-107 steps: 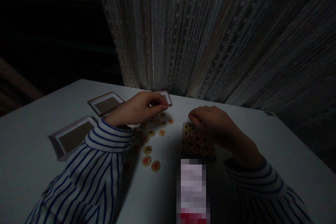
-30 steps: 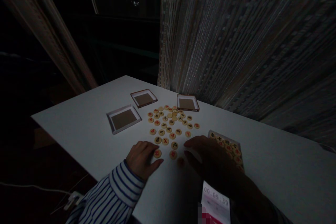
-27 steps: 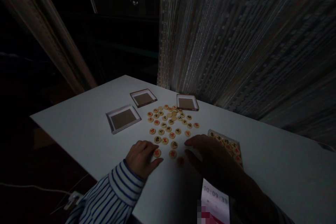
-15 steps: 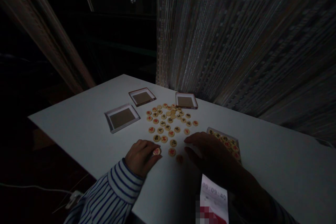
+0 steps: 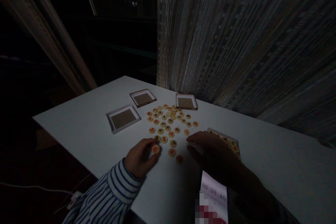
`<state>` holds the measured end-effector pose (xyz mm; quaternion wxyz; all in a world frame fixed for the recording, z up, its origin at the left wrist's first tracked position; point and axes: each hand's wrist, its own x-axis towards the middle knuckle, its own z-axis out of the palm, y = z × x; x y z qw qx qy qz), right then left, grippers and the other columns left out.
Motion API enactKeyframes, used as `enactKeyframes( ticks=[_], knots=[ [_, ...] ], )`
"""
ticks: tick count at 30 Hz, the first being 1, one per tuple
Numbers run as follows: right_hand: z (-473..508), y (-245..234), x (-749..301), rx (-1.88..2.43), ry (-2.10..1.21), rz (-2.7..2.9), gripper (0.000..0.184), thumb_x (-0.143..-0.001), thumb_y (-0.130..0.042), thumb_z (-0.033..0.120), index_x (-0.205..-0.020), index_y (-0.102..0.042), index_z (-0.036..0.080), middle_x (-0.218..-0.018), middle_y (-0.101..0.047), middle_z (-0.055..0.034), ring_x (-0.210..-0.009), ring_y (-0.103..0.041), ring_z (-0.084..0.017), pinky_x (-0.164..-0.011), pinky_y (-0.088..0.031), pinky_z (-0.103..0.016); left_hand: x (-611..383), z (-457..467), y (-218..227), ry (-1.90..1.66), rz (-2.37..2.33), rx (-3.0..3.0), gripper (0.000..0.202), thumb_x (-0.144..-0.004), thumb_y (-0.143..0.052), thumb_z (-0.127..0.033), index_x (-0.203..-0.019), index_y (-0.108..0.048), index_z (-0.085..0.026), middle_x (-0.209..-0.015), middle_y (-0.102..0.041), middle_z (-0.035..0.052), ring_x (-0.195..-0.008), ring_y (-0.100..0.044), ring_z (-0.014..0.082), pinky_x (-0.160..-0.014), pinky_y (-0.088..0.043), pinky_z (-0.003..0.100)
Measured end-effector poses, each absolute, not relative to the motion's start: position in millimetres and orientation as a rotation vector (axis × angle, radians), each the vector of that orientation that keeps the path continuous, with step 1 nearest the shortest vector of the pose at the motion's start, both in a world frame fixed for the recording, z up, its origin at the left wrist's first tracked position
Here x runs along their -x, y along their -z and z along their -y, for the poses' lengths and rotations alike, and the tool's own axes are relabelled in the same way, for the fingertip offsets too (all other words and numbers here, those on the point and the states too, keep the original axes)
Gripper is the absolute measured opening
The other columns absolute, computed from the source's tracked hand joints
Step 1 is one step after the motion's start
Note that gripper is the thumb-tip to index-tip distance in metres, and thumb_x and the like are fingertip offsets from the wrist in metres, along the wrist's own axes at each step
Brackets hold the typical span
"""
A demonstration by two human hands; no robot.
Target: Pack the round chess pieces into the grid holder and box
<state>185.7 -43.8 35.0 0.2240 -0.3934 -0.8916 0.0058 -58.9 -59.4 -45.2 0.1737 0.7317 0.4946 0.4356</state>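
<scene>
My left hand (image 5: 137, 158), in a striped cuff, pinches a round Chinese chess piece (image 5: 155, 149) with a red character facing up. Beyond its fingers, many loose wooden pieces lie spread on the white table (image 5: 86, 122), some with red characters, some with black, a few blank side up. My right hand (image 5: 210, 152) hovers in shadow to the right of the spread. Its thumb and fingers are apart, and nothing shows between them. Closest to its fingertips are a red-marked piece (image 5: 186, 132) and a dim piece (image 5: 180, 159).
Three shallow box parts stand around the pieces: a grey-white one (image 5: 111, 126) at left, two brown-edged ones (image 5: 143, 105) (image 5: 187, 107) at the back. A box filled with pieces (image 5: 225, 140) sits partly behind my right hand. Below it lies a lit phone (image 5: 214, 192) showing a timer.
The piece in my left fingers has tipped so its red character shows more clearly, and that hand has shifted slightly left. My right hand has hardly moved.
</scene>
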Motion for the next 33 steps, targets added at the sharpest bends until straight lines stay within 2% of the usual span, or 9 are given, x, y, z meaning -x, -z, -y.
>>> enactKeyframes(
  ticks=[6, 9, 12, 14, 18, 26, 33],
  knots=[
    [41, -39, -191, 1.096, 0.010, 2.470, 0.017, -0.084, -0.046, 0.023, -0.095, -0.058, 0.018, -0.093, -0.064, -0.0085, -0.078, -0.059, -0.018, -0.065, -0.046, -0.034, 50, 57, 28, -1.275, -1.320, -1.724, 0.023, -0.069, -0.059, -0.023, -0.091, -0.057, -0.015, -0.078, -0.063, 0.0049, -0.067, -0.060, 0.0141, -0.061, -0.051, 0.026],
    [38, -39, -193, 1.097, 0.022, 2.477, 0.017, -0.084, -0.046, 0.024, -0.096, -0.058, 0.018, -0.092, -0.064, -0.0079, -0.078, -0.058, -0.018, -0.067, -0.045, -0.034, 46, 54, 19, -1.315, -1.261, -1.706, 0.020, -0.067, -0.061, -0.020, -0.085, -0.061, -0.015, -0.082, -0.063, 0.0062, -0.073, -0.059, 0.0153, -0.067, -0.050, 0.027],
    [37, -38, -195, 1.089, 0.030, 2.479, 0.018, -0.084, -0.047, 0.025, -0.097, -0.057, 0.018, -0.093, -0.064, -0.0077, -0.079, -0.058, -0.019, -0.067, -0.044, -0.034, 44, 49, 10, -1.302, -1.192, -1.749, 0.020, -0.067, -0.062, -0.019, -0.087, -0.063, -0.015, -0.086, -0.063, 0.0072, -0.082, -0.059, 0.0177, -0.075, -0.049, 0.031],
    [36, -39, -196, 1.103, 0.035, 2.476, 0.018, -0.084, -0.046, 0.025, -0.097, -0.058, 0.018, -0.093, -0.064, -0.0077, -0.080, -0.058, -0.019, -0.069, -0.044, -0.034, 41, 46, 4, -1.282, -1.154, -1.753, 0.021, -0.068, -0.062, -0.020, -0.088, -0.065, -0.016, -0.088, -0.063, 0.0076, -0.083, -0.059, 0.0180, -0.075, -0.049, 0.031],
    [38, -43, -198, 1.124, 0.046, 2.459, 0.018, -0.085, -0.045, 0.025, -0.096, -0.058, 0.019, -0.092, -0.064, -0.0071, -0.082, -0.058, -0.019, -0.070, -0.042, -0.034, 31, 41, -10, -1.229, -1.075, -1.659, 0.024, -0.067, -0.064, -0.023, -0.090, -0.066, -0.016, -0.092, -0.063, 0.0079, -0.079, -0.060, 0.0172, -0.069, -0.049, 0.028],
    [40, -52, -200, 1.176, 0.047, 2.430, 0.018, -0.085, -0.046, 0.026, -0.096, -0.058, 0.019, -0.090, -0.064, -0.0064, -0.082, -0.057, -0.019, -0.069, -0.040, -0.032, 11, 34, -27, -1.065, -1.000, -1.372, 0.035, -0.060, -0.068, -0.025, -0.094, -0.064, -0.014, -0.077, -0.066, 0.0034, -0.067, -0.059, 0.0142, -0.063, -0.050, 0.026],
    [38, -62, -205, 1.265, 0.051, 2.375, 0.017, -0.084, -0.048, 0.023, -0.093, -0.060, 0.018, -0.090, -0.065, -0.0066, -0.081, -0.056, -0.019, -0.069, -0.039, -0.032, -8, 18, -41, -0.975, -0.970, -1.374, 0.044, -0.062, -0.068, -0.025, -0.103, -0.059, -0.012, -0.057, -0.056, -0.0042, -0.047, -0.047, 0.0068, -0.045, -0.038, 0.018]
  ],
)
